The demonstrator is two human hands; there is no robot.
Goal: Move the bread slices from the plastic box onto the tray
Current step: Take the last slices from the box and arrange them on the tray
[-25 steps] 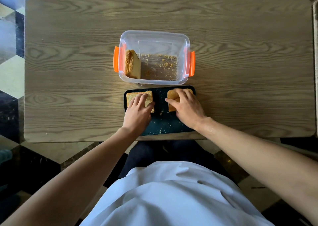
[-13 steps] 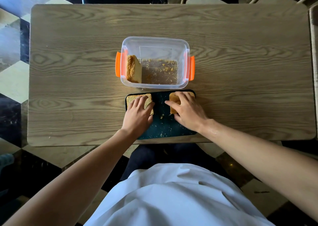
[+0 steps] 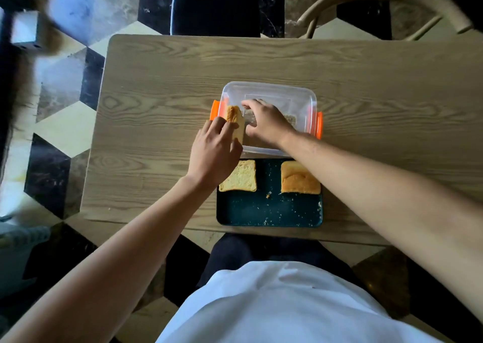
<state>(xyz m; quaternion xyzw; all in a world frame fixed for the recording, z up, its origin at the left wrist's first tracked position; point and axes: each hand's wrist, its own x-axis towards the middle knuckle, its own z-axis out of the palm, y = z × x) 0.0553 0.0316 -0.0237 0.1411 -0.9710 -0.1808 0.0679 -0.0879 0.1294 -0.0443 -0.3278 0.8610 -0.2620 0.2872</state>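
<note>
A clear plastic box (image 3: pixel 300 91) with orange clips stands mid-table. One bread slice (image 3: pixel 235 116) stands on edge at the box's left end. My left hand (image 3: pixel 215 151) grips that slice from the near left side. Inside the box, my right hand (image 3: pixel 265 121) hovers just right of the slice with fingers spread, and I cannot tell if it touches the bread. A dark green tray (image 3: pixel 269 209) lies in front of the box at the table's near edge. Two slices lie flat on its far part, a pale one (image 3: pixel 239 176) at left and a browner one (image 3: pixel 299 179) at right.
Crumbs litter the tray and the box floor. The wooden table (image 3: pixel 392 94) extends to both sides of the box. A dark chair (image 3: pixel 214 5) and a curved wooden chair (image 3: pixel 379 0) stand beyond the far edge.
Both hands left the two slices on the tray and moved forward to the box. My left hand now grips the upright slice; my right hand is inside the box. The camera shifted.
</note>
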